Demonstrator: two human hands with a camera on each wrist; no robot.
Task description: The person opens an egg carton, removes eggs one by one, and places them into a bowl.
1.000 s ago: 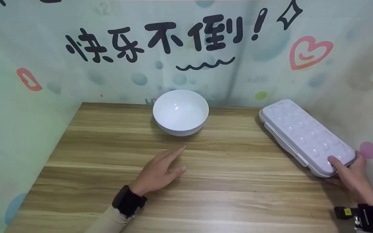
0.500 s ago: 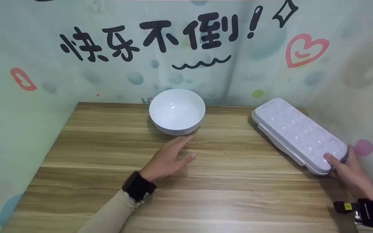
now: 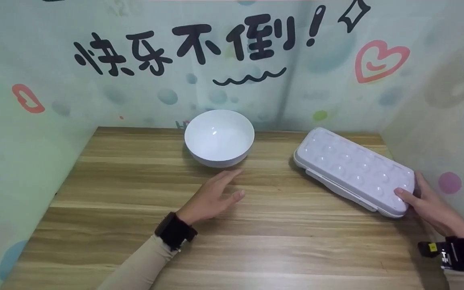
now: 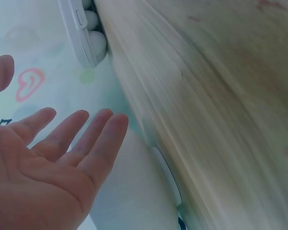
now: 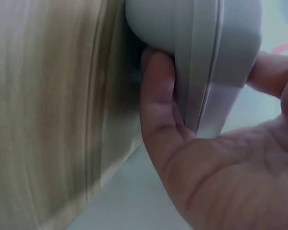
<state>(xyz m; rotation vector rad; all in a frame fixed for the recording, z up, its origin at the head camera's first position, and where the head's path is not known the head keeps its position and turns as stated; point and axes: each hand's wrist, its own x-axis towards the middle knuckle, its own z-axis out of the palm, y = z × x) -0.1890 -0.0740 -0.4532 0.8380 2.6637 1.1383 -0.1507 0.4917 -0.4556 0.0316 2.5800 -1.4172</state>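
A white lidded plastic egg box [image 3: 357, 171] sits slantwise at the right, its lid covered in small round bumps. My right hand [image 3: 437, 209] grips its near right end. The thumb lies on the lid, and in the right wrist view curled fingers [image 5: 158, 96] reach under the rounded base of the egg box [image 5: 216, 57]. A white bowl [image 3: 220, 137] stands upright at the back. Just in front of it is my left hand [image 3: 210, 197], palm facing right, fingers extended and holding nothing. The left wrist view shows the bowl [image 4: 134, 187] beyond those fingers. The box's contents are hidden.
A wooden-topped table [image 3: 256, 241] spreads beneath everything. Printed cloth walls [image 3: 135, 100] close it in at the back, left and right. The right-hand wall stands close to the right hand.
The egg box has shifted left and turned flatter in the right hand's grip. My left hand has moved forward and right towards the bowl, then nearly stopped. The whole view has shifted slightly.
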